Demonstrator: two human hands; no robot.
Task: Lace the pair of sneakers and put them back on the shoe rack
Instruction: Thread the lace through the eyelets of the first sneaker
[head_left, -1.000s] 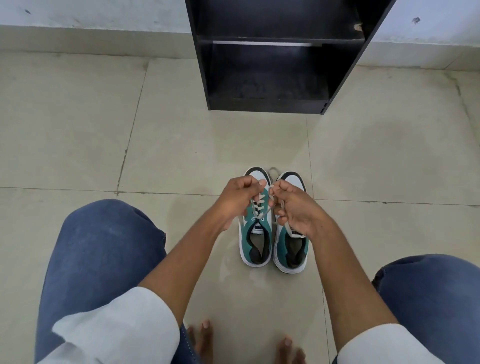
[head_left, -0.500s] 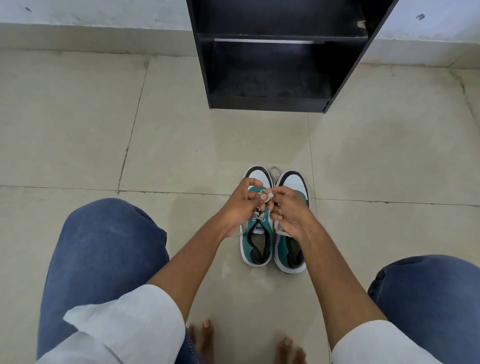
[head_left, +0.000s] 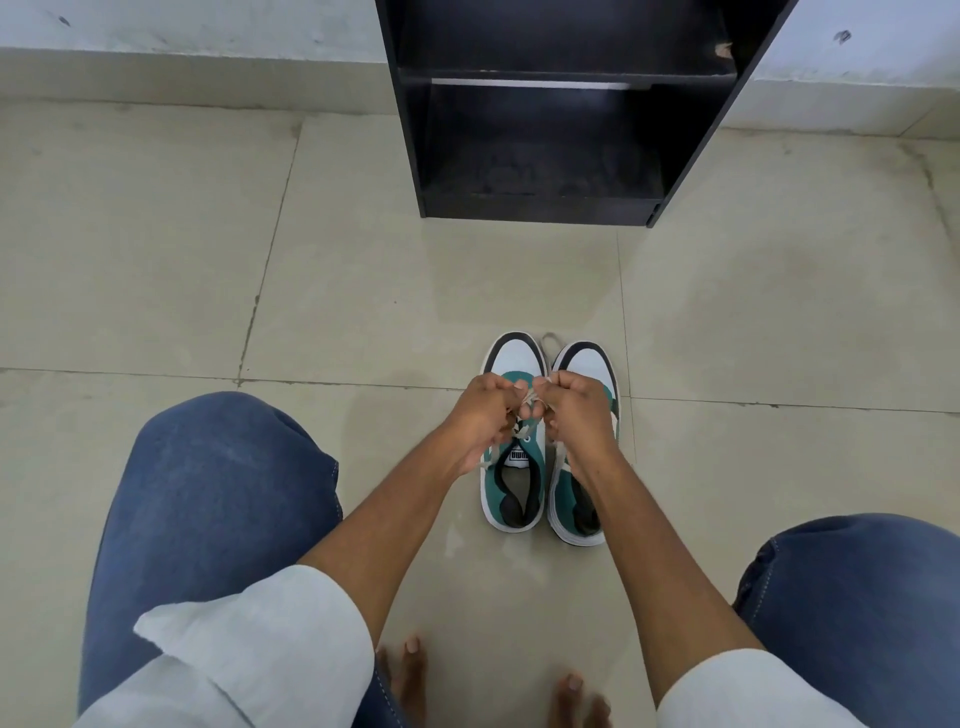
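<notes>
Two teal, white and black sneakers stand side by side on the floor, toes pointing away from me. The left sneaker shows its tongue and white lace. The right sneaker is partly hidden under my right wrist. My left hand and my right hand meet above the shoes, both pinching the white lace between fingertips. A loop of lace lies between the two toe caps. The black shoe rack stands beyond the shoes, against the wall.
Beige floor tiles surround the shoes. My knees in blue jeans flank the scene left and right, and my bare toes show at the bottom. The rack's lower shelf is open toward me.
Both hands have drawn closer together over the shoes, fingertips now meeting on the lace. The sneakers have stayed in place.
</notes>
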